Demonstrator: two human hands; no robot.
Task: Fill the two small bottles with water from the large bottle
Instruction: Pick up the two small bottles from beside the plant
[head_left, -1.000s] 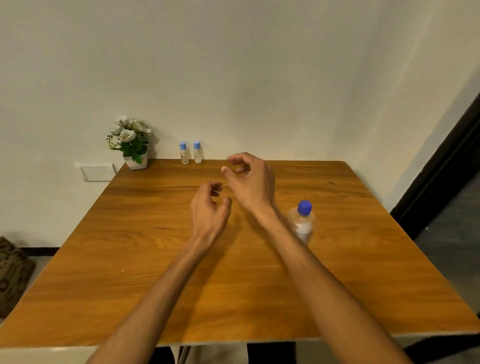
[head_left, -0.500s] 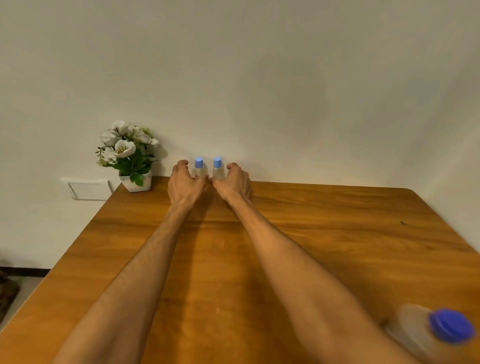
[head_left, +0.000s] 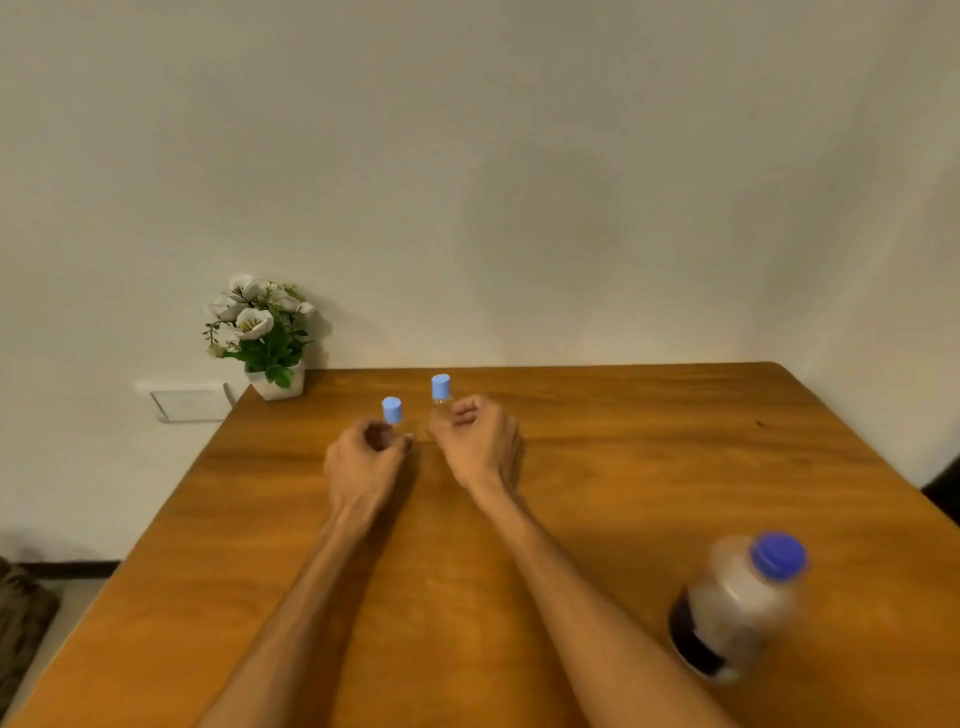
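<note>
Blue caps mark the two small bottles, one in each hand. The left hand (head_left: 366, 457) has its fingers curled round the left small bottle (head_left: 392, 413), so that only the cap and neck show above the knuckles. The right hand (head_left: 475, 441) grips the right small bottle (head_left: 441, 388) in the same way, with cap and a short clear section of the body visible above the fingers. Both bottles are upright and capped. Whether their bases touch the desk (head_left: 623, 467) cannot be determined; the hands hide them.

Gripping low on the body leaves each cap exposed, which suits removal of the caps as a following step. Holding one bottle per hand allows both to be relocated in a single move.

The large bottle (head_left: 737, 608) stands on the desk nearer the person than the hands and off to the right of the right forearm, well apart from both hands. It is capped in blue and appears blurred. Bringing the small bottles toward it would shorten the pour.

Beyond the left hand, at the far corner of the desk against the wall (head_left: 519, 182), stands a potted plant (head_left: 262, 338). A wall plate (head_left: 187, 404) sits just beside it, off the desk.
</note>
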